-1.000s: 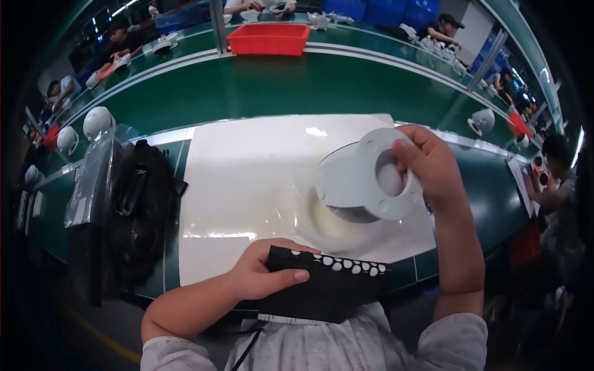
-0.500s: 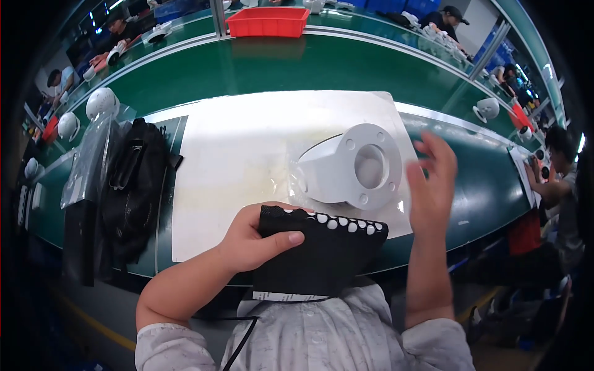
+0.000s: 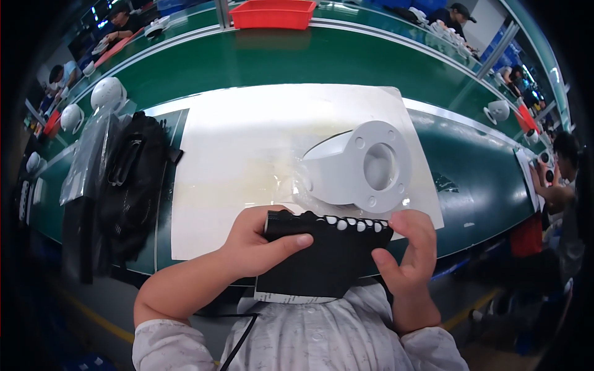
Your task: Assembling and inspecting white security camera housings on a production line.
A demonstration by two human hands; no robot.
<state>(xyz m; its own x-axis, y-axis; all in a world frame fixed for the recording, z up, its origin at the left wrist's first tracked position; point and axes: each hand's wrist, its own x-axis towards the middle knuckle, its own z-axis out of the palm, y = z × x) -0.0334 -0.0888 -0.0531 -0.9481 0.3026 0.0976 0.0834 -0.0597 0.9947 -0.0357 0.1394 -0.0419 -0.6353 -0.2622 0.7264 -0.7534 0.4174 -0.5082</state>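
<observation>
My left hand grips a black sheet, thumb on the face toward me and fingers behind it. Along its top edge, bent over, run two rows of round white pads. At the sheet's upper right corner is my right hand, its index fingertip touching the edge beside the last pads. The thumb stands apart below, and nothing shows between them. Just beyond lies a white camera-like housing on its side, its round flange facing up with several round spots around a central opening.
A white mat covers the green bench under the housing. To the left lie a black bag and a clear plastic wrap, near a white dome unit. A red bin stands at the back. Other people work around the line.
My right hand has come down and left from beside the housing to the sheet's upper right corner. My left hand keeps its hold. The whole view has shifted slightly.
</observation>
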